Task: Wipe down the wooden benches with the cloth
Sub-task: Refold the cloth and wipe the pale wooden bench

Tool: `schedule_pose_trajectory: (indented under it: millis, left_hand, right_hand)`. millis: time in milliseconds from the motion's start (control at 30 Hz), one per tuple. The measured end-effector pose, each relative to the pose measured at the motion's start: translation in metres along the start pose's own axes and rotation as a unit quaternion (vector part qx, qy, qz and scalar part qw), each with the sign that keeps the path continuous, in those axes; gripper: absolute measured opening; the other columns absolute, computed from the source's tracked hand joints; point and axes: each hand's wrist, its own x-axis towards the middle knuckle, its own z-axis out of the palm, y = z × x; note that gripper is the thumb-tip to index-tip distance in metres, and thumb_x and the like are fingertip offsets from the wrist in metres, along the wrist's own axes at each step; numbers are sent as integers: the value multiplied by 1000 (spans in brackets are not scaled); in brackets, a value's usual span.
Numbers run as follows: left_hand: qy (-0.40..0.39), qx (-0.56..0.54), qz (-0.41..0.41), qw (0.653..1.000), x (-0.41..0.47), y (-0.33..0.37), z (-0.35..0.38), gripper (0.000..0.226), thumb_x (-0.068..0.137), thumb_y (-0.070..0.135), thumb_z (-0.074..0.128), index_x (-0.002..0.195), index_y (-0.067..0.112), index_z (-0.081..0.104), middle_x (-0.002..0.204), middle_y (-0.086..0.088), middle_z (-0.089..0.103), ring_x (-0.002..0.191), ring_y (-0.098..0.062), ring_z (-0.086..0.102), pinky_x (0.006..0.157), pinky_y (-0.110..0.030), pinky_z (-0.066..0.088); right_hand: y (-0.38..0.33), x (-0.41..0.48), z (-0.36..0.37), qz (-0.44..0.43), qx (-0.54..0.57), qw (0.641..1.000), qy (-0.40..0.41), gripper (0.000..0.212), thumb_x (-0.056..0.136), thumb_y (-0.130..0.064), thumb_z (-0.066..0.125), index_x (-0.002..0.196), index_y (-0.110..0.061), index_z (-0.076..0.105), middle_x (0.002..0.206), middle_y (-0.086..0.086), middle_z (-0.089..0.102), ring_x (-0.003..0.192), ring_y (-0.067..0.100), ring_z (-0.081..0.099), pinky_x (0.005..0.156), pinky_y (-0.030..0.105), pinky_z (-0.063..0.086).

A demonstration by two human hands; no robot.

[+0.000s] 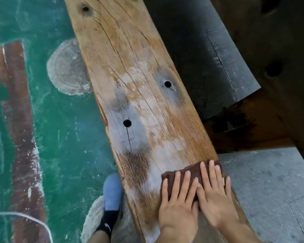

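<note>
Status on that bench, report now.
Both flat on cloth: left hand, right hand, side by side. Cloth at near right edge of bench. Pale patches ahead, round two holes.

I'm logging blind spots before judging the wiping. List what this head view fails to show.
Head view only:
- Cloth: its near part lies under the left hand and right hand.
- Bench: both ends are cut off by the top and bottom edges, and the plank hides its underside.
- Right hand: its outer edge is motion-blurred.
- Dark shapes at upper right: too shadowed to identify.
- White cord: cut off by the left and bottom edges.
</note>
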Motion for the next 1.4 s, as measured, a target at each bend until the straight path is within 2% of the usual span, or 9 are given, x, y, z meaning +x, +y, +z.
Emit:
schedule_pose_trajectory:
  millis: [133,267,300,367,400,467,633,1100,1400]
  left_hand:
    - [0,-21,24,999,25,-12,0,54,86,44,35,137,30,47,148,3,40,136,-23,29,105,-48,20]
    - [39,-70,4,997,67,-31,-24,56,87,42,34,141,28,40,151,1,34,140,-24,26,106,-49,22]
    - [33,-79,-6,996,78,-40,-35,56,90,41,31,143,27,34,154,1,25,144,-24,20,108,-49,18]
    - [47,-63,5,997,103,-62,-55,55,97,39,21,150,30,8,156,3,-12,145,-22,-14,113,-49,-7]
    - [60,-71,16,996,117,-73,-63,55,100,39,16,149,31,-6,150,6,-30,138,-19,-32,110,-48,-21]
    - [61,-87,7,994,141,-96,-84,56,102,39,13,145,32,-21,140,9,-46,127,-15,-49,104,-46,-32]
    - [77,-77,-26,994,190,-147,-133,56,102,39,12,142,32,-26,137,9,-49,127,-16,-48,104,-46,-33]
    - [107,-59,-83,989,296,-245,-220,55,100,44,10,144,33,-23,144,8,-41,130,-16,-43,104,-47,-32]
    - [98,-55,-87,990,303,-259,-231,55,100,43,10,143,33,-24,142,9,-43,136,-18,-38,106,-46,-30]
  right_hand:
    - [-6,21,-4,19,5,999,32,60,83,-50,-16,139,-34,-34,143,-11,-46,131,6,-41,101,32,-36]
    - [-22,68,-36,8,-12,997,78,62,84,-48,-11,142,-34,-27,146,-12,-40,133,5,-38,104,33,-33]
    - [-30,81,-46,4,-11,996,87,62,83,-48,-10,142,-34,-25,147,-12,-39,134,5,-37,106,33,-31]
    - [-50,107,-69,-5,-3,995,100,63,84,-48,-5,143,-34,-22,147,-12,-37,134,4,-37,108,34,-28]
    - [-60,121,-80,-10,-2,995,103,62,86,-47,-3,144,-34,-20,147,-12,-36,133,4,-37,108,34,-28]
    - [-81,148,-101,-18,-5,994,110,62,88,-46,0,146,-33,-18,148,-12,-36,132,4,-38,107,34,-28]
    - [-129,211,-147,-44,-20,992,118,61,89,-47,0,145,-34,-19,150,-8,-33,134,7,-37,110,39,-25]
    - [-222,335,-237,-99,-14,984,144,63,89,-54,0,149,-34,-10,155,-6,-24,136,7,-31,110,41,-23]
    - [-240,342,-246,-83,-22,987,137,62,91,-51,2,149,-33,-11,156,-3,-24,139,12,-28,113,45,-20]
